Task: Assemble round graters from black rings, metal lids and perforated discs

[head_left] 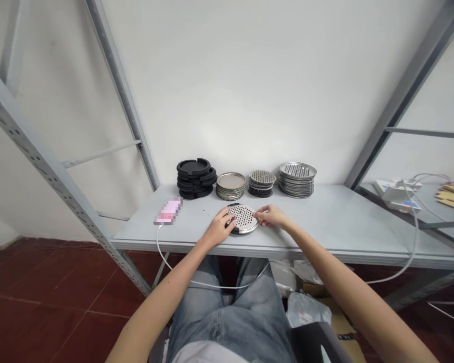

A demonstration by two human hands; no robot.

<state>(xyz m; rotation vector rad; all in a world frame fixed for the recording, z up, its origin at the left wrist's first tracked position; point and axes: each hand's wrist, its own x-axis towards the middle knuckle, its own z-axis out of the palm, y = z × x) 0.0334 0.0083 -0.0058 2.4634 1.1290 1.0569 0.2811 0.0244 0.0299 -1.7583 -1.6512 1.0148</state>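
A round perforated metal disc (243,218) with a black rim showing on its left side lies on the grey shelf in front of me. My left hand (220,227) rests on its left edge, fingers bent over the black part. At the right edge, my right hand (270,216) pinches the disc between thumb and fingers. Behind it stand a stack of black rings (195,179), a stack of plain round metal plates (230,185), a shorter stack of perforated discs (262,182) and a stack of wider metal grater discs (297,179).
A blurred pink phone (168,210) with a white cable (212,286) lies at the left; the cable hangs across my lap. White boxes (395,194) and wires sit at the right. Metal uprights (117,75) frame the shelf (344,222).
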